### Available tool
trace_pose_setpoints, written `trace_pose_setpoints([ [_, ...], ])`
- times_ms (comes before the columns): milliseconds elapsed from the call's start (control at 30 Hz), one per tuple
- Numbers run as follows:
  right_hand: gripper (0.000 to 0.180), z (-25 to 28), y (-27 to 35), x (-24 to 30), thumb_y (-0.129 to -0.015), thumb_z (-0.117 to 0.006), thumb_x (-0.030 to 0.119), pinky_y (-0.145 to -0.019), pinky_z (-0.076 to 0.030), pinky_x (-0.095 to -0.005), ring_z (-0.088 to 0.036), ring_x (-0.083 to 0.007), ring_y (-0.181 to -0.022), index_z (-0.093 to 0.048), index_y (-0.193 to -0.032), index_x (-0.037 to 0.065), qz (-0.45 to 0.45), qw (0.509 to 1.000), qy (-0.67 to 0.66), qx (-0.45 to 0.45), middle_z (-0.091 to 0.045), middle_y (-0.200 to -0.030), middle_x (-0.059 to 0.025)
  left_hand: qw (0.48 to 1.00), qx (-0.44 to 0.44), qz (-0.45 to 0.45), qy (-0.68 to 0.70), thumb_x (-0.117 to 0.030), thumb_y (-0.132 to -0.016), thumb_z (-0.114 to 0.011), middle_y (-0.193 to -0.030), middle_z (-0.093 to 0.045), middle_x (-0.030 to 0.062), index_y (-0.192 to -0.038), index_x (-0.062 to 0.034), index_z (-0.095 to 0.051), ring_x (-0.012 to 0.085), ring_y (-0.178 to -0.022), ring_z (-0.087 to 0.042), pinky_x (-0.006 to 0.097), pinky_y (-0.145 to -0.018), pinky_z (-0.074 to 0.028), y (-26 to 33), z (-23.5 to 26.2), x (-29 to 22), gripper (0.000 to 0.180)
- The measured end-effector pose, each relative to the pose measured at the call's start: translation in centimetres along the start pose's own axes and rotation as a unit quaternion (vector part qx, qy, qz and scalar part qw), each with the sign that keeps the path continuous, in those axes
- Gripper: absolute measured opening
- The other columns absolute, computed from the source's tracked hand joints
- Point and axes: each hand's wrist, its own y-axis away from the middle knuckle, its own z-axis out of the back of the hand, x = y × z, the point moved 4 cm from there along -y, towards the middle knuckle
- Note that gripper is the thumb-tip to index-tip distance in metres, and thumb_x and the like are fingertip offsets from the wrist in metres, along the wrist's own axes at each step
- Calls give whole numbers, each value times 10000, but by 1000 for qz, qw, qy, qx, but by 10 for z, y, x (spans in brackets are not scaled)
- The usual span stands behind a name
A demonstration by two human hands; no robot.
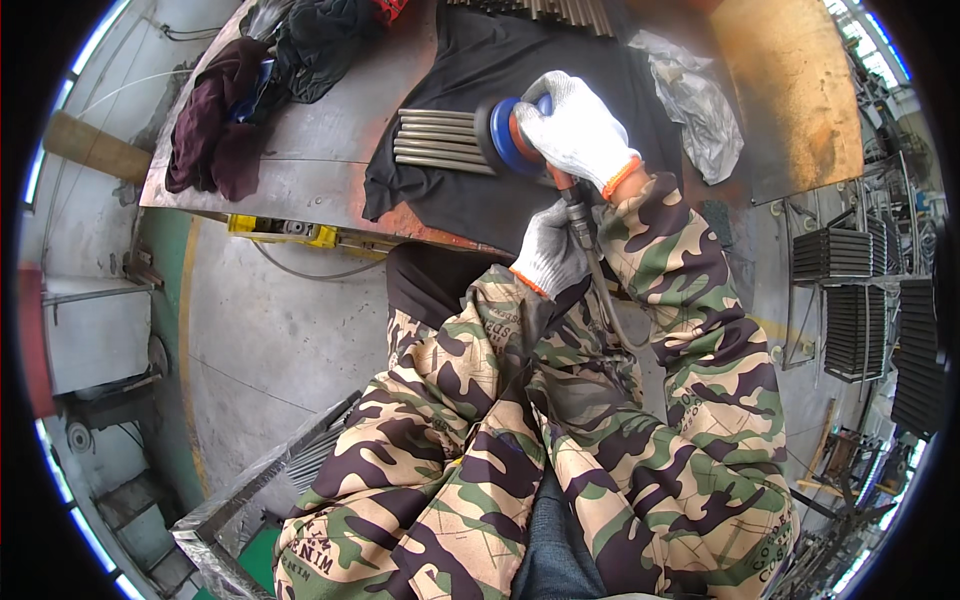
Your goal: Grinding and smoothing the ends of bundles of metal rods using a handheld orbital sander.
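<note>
My right hand (580, 125), in a white knit glove with an orange cuff, grips the head of a blue air sander (507, 140). Its round dark pad is tilted on edge and sits against the right part of several metal rods (432, 138). The rods lie side by side on a black cloth (455, 85); the pad hides their right ends. Lower down, my gloved left hand (550, 252) is closed round the tool's rear handle, by the fitting (582, 222). From there a grey hose (607, 300) hangs toward my lap.
More metal rods (560, 12) lie at the table's far edge. Crumpled clear plastic (695, 105) is on the right, near a brown board (800, 90). Dark clothes (215, 125) lie at left. A metal-framed bin (240, 495) stands by my left side, racks of dark parts (850, 300) at right.
</note>
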Motion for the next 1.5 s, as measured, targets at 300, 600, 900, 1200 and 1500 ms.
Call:
trace_pose_setpoints([
  [300, 383, -2, -2, -2, -881, -726, 377, -878, -580, -434, -730, -371, -970, -722, -1078, 49, 7, 1000, -4, 4, -711, -1042, -211, 1000, -11, -20, -17, -190, -1009, -505, -1295, -662, 238, -1322, 64, -570, 351, -1218, -644, 481, -1151, -456, 1, -2, -2, 409],
  [600, 365, -5, -1, -6, -884, -723, 375, -888, -575, -445, -717, -391, -983, -714, -1079, 67, 15, 1000, -9, 1, -694, -1062, -222, 999, -38, -34, -1, -201, -1025, -475, -1323, -649, 225, -1331, 33, -571, 349, -1239, -632, 488, -1153, -454, 1, -2, 1, 397],
  [900, 359, -4, -3, -8, -886, -721, 377, -891, -574, -447, -716, -394, -986, -712, -1082, 76, 22, 1000, -12, -11, -690, -1072, -224, 997, -52, -63, -6, -214, -1050, -461, -1289, -661, 218, -1302, 21, -581, 330, -1217, -647, 457, -1128, -484, 0, -14, 5, 366],
  [1200, 360, -4, -1, -7, -888, -717, 385, -888, -573, -447, -720, -388, -983, -711, -1073, 76, 17, 1000, -8, -8, -691, -1067, -221, 996, -72, -54, -22, -190, -1049, -452, -1268, -670, 212, -1279, 26, -588, 327, -1195, -657, 456, -1121, -487, -2, -6, 3, 344],
  [1500, 361, -3, 0, -8, -885, -723, 376, -880, -576, -440, -721, -385, -975, -714, -1066, 64, 19, 1000, -13, -11, -699, -1047, -222, 995, -75, -54, -37, -187, -1047, -451, -1271, -671, 205, -1294, 20, -584, 321, -1193, -659, 453, -1118, -490, -3, -4, 3, 349],
])
